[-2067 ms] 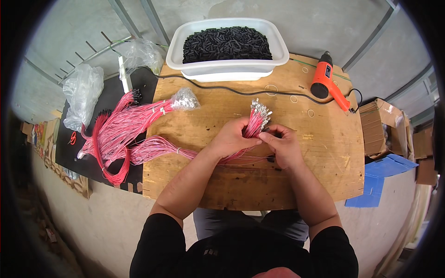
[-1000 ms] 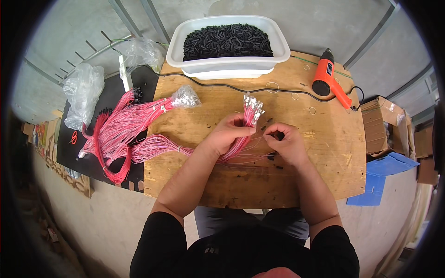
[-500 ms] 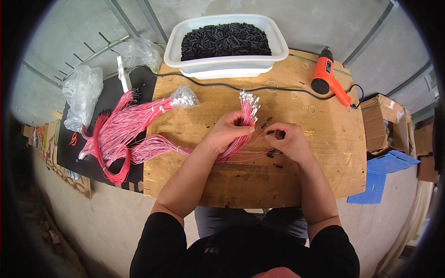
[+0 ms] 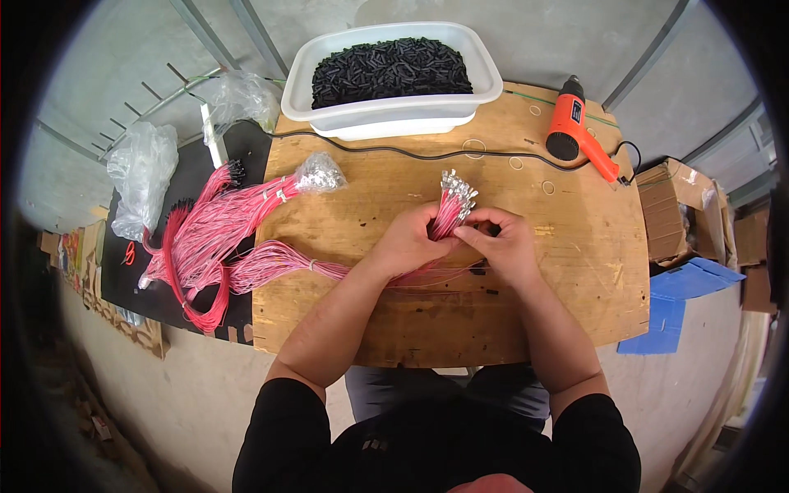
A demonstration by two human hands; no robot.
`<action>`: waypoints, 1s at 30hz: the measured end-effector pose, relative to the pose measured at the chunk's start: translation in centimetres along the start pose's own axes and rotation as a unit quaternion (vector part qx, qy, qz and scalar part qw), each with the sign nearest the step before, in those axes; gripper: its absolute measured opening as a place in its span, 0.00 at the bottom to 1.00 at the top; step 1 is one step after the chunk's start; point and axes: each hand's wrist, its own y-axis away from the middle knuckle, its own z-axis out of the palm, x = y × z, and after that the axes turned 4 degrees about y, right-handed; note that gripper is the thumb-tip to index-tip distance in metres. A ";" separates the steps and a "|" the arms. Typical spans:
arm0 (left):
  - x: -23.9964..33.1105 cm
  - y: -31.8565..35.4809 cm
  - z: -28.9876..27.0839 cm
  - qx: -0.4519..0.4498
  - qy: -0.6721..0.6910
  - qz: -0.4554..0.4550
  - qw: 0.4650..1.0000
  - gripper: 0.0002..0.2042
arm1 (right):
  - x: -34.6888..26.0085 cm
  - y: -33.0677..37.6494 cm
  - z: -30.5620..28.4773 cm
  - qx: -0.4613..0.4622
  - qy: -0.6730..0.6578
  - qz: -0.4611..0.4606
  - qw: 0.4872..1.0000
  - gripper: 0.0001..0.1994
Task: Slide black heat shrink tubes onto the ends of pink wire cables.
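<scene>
In the head view, the person's left hand (image 4: 411, 240) has its grip closed around a bundle of pink wires (image 4: 450, 212), just below the silver terminals (image 4: 460, 187) that fan out at its upper end. The bundle is held above the middle of the wooden tabletop (image 4: 575, 283). The right hand (image 4: 507, 241) is at the bundle's right side, its thumb and forefinger close to the left thumb; the fingers hide their own tips, so one cannot tell whether this grip is open or pinched on something. Small black pieces (image 4: 491, 292) lie on the wood near the right wrist.

To the left, more pink wire bundles (image 4: 209, 218) lie partly on a black surface (image 4: 123, 283), one end wrapped in a clear bag (image 4: 319, 173). At the far edge stands a white tub (image 4: 386, 119) of short black tubes (image 4: 390, 72); an orange heat gun (image 4: 575, 131) lies to its right.
</scene>
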 end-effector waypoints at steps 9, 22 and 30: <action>-0.5 -0.2 -0.2 -0.014 0.128 -0.056 0.990 0.09 | 1.0 -0.1 -0.1 0.005 -0.084 -0.021 0.996 0.02; 0.3 0.1 -0.4 -0.020 0.216 -0.062 0.974 0.08 | 0.9 -0.1 -0.6 0.000 -0.065 -0.041 0.997 0.02; -0.6 -0.3 -0.7 -0.007 0.168 -0.047 0.985 0.11 | 0.8 -0.1 -1.1 -0.016 -0.056 -0.037 0.998 0.02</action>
